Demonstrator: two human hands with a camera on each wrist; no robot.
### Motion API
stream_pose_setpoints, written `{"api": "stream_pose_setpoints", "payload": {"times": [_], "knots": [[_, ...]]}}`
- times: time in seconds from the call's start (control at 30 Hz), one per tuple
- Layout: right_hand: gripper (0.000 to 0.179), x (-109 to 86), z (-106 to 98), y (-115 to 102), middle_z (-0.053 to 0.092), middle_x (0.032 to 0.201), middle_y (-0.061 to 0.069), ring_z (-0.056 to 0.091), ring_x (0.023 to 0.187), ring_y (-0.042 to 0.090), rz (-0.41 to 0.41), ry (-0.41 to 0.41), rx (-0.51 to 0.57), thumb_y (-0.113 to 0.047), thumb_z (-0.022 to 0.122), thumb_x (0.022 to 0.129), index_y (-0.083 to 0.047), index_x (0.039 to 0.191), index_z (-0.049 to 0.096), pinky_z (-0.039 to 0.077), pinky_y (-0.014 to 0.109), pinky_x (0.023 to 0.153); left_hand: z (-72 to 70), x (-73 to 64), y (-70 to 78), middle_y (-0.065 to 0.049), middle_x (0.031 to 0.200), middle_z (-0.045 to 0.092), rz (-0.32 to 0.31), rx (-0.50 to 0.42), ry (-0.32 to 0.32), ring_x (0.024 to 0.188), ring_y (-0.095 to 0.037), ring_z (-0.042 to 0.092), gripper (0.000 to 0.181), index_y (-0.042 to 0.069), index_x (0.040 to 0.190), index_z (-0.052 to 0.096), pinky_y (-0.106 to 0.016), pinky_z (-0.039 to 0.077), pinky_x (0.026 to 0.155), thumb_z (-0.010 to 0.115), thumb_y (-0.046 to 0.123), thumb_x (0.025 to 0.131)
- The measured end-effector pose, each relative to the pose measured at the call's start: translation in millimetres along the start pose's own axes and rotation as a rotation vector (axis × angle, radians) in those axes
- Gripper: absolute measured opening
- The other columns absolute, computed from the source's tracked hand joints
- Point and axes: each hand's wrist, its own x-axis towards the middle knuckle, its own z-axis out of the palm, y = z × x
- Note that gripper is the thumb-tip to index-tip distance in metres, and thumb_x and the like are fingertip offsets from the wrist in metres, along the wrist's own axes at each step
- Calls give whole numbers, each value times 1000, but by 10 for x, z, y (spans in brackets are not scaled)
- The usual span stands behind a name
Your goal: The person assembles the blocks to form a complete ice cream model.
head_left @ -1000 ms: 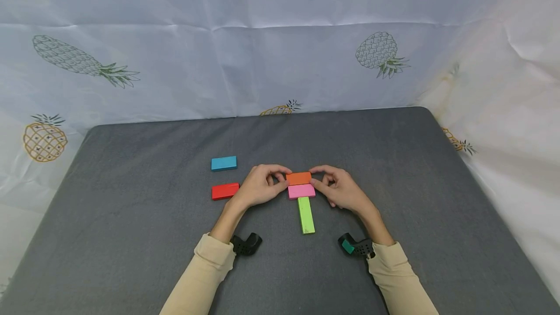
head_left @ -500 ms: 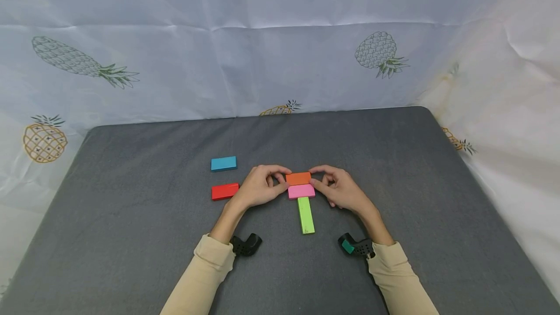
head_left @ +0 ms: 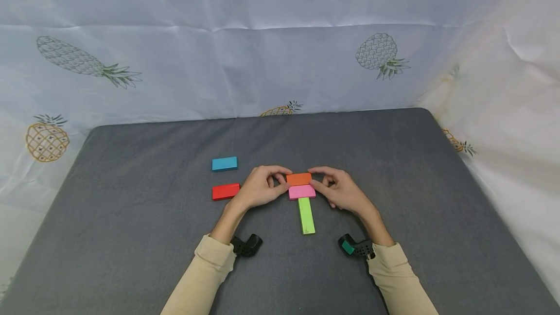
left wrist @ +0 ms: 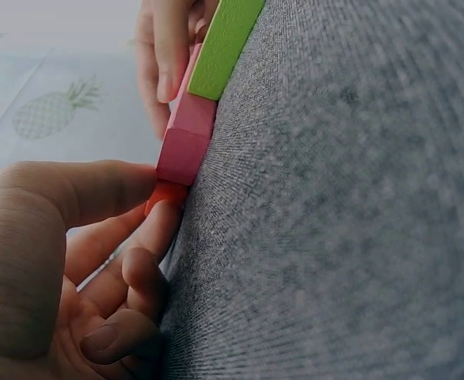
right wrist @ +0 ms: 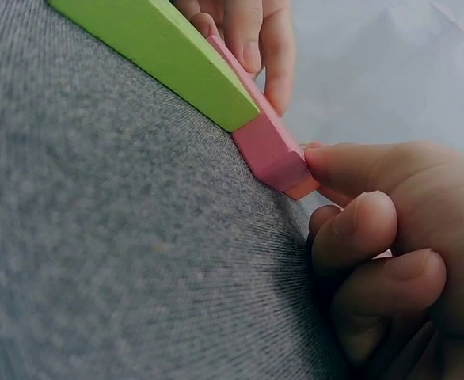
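From where I stand, I can see the person's left hand (head_left: pixel 262 184) and right hand (head_left: pixel 343 189) meeting over one orange block (head_left: pixel 299 179). Each has its thumb and forefinger clamped on an end of it, so the block lies crosswise between the two pinches. The other fingers of both hands are bent in.

Right against the orange block, on the person's side of the grip, lies a pink block (head_left: pixel 302 191), long side to long side; the wrist views show the thumbs close by its ends. Nearer the person again, a green block (head_left: pixel 306 216) points lengthwise away from the grip, one end touching the pink.

Just left of the left hand, by its wrist, sits a red block (head_left: pixel 225 191), and past that, farther from the person, a blue block (head_left: pixel 224 164). Beneath it all is a grey cloth (head_left: pixel 131 237); beyond the grip hangs a pale pineapple-print curtain (head_left: pixel 280 62).
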Motion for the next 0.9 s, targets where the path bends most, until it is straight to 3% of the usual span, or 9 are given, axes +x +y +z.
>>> {"api": "stream_pose_setpoints", "payload": {"times": [0.47, 0.9], "knots": [[40, 9, 13, -16, 52, 59, 5, 42, 36, 11, 10, 1, 3, -23, 69, 99, -9, 136, 63, 33, 28, 36, -10, -48, 28, -12, 90, 73, 7, -18, 33, 51, -5, 49, 32, 1, 126, 69, -21, 43, 56, 70, 11, 95], [39, 5, 2, -14, 52, 60, 7, 42, 36, 12, 10, 9, -22, -23, 69, 99, -10, 135, 64, 33, 29, 36, 3, -255, 113, -10, 83, 71, 8, -34, 156, 50, -4, 48, 31, 2, 124, 67, -20, 42, 53, 71, 10, 95]]}}
